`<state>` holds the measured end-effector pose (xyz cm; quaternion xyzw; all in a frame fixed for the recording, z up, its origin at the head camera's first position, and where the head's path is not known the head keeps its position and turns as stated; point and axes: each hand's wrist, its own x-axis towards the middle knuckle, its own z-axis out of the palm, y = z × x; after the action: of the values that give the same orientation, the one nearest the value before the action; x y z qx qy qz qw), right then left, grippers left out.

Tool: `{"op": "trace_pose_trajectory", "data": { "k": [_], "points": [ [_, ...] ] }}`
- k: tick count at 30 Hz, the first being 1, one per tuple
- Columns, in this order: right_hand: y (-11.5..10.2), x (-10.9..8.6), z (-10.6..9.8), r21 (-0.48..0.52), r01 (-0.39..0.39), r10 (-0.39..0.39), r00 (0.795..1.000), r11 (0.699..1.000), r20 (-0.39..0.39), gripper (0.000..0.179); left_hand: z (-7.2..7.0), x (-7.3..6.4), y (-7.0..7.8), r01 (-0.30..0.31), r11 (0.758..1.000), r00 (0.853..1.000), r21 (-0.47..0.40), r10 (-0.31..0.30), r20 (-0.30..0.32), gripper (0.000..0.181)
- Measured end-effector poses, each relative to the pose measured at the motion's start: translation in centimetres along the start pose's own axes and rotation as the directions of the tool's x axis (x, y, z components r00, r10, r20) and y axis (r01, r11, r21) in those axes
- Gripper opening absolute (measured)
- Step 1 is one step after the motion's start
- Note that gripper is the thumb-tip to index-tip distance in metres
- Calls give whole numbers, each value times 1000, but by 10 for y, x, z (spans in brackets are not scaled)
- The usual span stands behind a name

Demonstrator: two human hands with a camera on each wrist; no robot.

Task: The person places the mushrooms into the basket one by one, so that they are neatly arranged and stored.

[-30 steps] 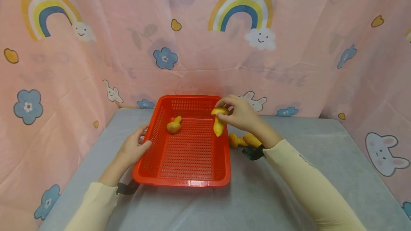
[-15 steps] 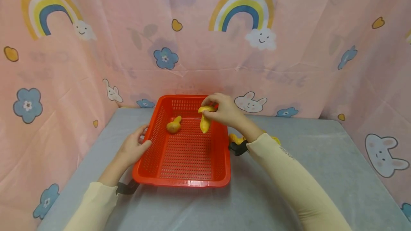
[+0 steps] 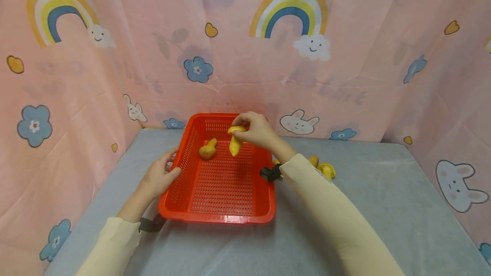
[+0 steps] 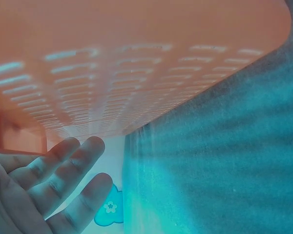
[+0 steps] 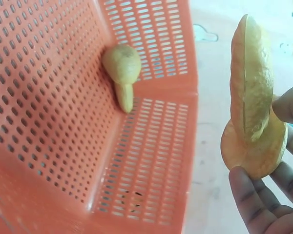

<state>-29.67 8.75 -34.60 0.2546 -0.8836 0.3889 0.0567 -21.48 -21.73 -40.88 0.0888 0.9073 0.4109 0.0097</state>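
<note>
A red plastic basket (image 3: 218, 217) stands on the table with one yellow-brown mushroom (image 3: 207, 151) lying inside, toward its left side. My right hand (image 3: 258, 131) pinches another mushroom, a yellow one (image 3: 235, 144), over the far part of the basket. In the right wrist view its thick stem points up and its round cap sits between thumb and fingers. At the basket's left side is my left hand (image 3: 159, 177), its thumb at the rim. The left wrist view shows its fingers (image 4: 63, 180) relaxed along the outer wall, beneath the rim.
More yellow mushrooms (image 3: 327, 171) lie on the grey table (image 3: 383, 208) right of the basket, partly hidden by my right sleeve (image 3: 326, 199). A pink patterned curtain (image 3: 238, 84) hangs close behind the basket. A dark wrist camera (image 3: 270, 173) overlaps the basket's right rim.
My right hand has moved left with the held mushroom, from the basket's right rim to over its inside. More of the mushrooms on the table now show. My left hand and the basket stay put.
</note>
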Motion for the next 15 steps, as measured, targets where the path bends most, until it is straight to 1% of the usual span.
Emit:
{"op": "trace_pose_trajectory", "data": {
  "k": [5,9,15],
  "points": [
    [8,8,9,38,-40,40,999,999,3,17,0,0,-1,-2,1000,1000,-2,2,-1,62],
    [14,14,15,49,-82,82,997,995,3,18,0,0,-1,-5,1000,1000,2,5,-1,62],
    [22,23,27,95,-134,135,991,986,-8,19,-1,1,-2,5,1000,1000,0,-5,5,62]
  ]
}}
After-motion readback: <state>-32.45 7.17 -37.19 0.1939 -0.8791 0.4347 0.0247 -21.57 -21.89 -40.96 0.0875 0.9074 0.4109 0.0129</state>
